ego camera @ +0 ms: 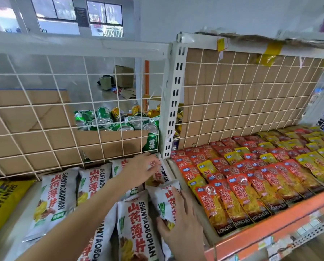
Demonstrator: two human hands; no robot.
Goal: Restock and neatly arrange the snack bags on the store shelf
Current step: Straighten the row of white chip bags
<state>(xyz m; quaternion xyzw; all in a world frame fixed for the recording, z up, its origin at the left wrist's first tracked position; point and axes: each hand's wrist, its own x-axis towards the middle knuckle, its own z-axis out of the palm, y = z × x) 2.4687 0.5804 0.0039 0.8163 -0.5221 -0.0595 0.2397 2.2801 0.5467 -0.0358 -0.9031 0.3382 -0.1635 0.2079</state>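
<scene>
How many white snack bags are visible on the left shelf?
7 white bags: four in the back row, the last under the left hand; three in front, one gripped by the right hand. More may be hidden under the arms.

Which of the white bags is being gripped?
The front white bag nearest the red packets: the right hand pinches it between thumb and fingers. The left hand only lies flat on the bag behind it.
</scene>
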